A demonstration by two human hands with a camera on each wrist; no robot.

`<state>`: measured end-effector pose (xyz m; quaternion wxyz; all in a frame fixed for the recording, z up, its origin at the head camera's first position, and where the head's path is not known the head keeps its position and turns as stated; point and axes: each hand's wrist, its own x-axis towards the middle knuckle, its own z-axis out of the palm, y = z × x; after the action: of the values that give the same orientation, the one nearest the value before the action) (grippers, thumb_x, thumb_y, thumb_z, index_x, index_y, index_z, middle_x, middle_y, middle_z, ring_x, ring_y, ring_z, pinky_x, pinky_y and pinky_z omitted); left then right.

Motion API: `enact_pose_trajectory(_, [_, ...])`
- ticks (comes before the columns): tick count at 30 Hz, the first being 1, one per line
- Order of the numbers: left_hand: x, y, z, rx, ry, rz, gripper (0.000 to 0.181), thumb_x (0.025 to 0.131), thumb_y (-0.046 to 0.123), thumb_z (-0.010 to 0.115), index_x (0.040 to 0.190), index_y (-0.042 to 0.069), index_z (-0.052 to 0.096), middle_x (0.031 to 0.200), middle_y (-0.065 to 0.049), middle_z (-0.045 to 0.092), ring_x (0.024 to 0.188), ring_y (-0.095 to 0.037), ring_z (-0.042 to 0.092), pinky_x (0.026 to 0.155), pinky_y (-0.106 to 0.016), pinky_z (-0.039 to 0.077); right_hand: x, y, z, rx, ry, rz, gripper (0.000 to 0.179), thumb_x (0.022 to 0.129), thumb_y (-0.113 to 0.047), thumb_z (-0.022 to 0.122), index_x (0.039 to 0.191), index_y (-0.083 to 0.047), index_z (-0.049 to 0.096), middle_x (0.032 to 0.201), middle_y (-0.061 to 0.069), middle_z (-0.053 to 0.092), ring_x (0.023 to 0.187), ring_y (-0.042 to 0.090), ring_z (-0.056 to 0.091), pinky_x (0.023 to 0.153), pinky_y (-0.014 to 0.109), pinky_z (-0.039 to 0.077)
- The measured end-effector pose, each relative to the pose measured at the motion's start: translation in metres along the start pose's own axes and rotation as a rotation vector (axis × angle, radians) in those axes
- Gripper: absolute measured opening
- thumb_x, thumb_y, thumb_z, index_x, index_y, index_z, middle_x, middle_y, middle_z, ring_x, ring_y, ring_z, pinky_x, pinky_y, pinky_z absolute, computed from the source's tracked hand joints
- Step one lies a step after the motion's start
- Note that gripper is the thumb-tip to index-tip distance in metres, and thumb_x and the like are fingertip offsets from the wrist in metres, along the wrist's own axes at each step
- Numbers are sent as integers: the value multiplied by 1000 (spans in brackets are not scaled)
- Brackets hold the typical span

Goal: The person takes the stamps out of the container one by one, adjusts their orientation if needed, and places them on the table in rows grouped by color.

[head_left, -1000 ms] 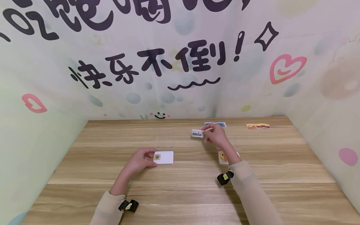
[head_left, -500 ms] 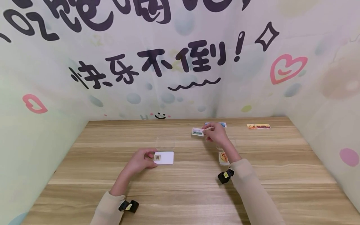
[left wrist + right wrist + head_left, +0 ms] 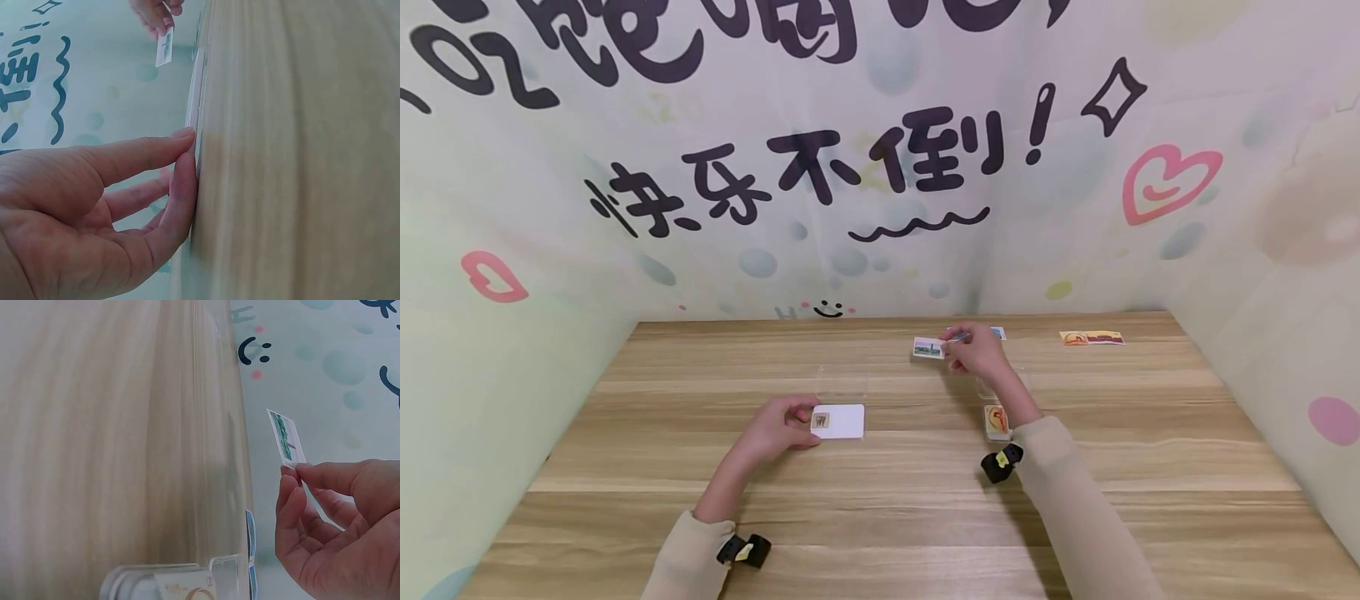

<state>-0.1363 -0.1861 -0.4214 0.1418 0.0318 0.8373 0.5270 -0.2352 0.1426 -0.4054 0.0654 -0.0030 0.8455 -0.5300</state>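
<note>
My left hand rests at the left end of a flat white card, fingers and thumb gripping its opposite edges. A small brownish stamp lies on the card's left part. In the left wrist view the card's thin edge shows low along the table. My right hand pinches a postage stamp by its right edge, thumb against fingertip. A green and blue landscape is printed on this stamp, which is held up off the table in the right wrist view.
A clear plastic flap extends behind the white card. Below the right wrist sits a clear case with an orange stamp. Blue stamps lie partly behind the right hand; a red and yellow stamp strip lies farther right.
My right hand has risen slightly away with the landscape stamp, uncovering more of the orange stamp and hiding more of the blue ones. The left hand stays put on the card.
</note>
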Motion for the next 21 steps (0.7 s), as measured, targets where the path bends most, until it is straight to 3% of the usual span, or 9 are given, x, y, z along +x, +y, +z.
enact_pose_trajectory(5, [0,0,0,43,24,-12,57,79,-12,82,131,-16,61,102,-17,57,83,-19,59,67,-22,57,4,0,-3,-14,-5,-3,21,101,-3,66,118,9,69,97,24,74,61,14,63,56,24,55])
enact_pose_trajectory(21, [0,0,-1,37,14,-7,57,79,-12,82,132,-16,61,103,-18,57,82,-19,58,67,-23,58,11,4,-3,-30,3,-17,22,100,-3,65,117,10,69,99,25,73,59,14,62,55,23,53])
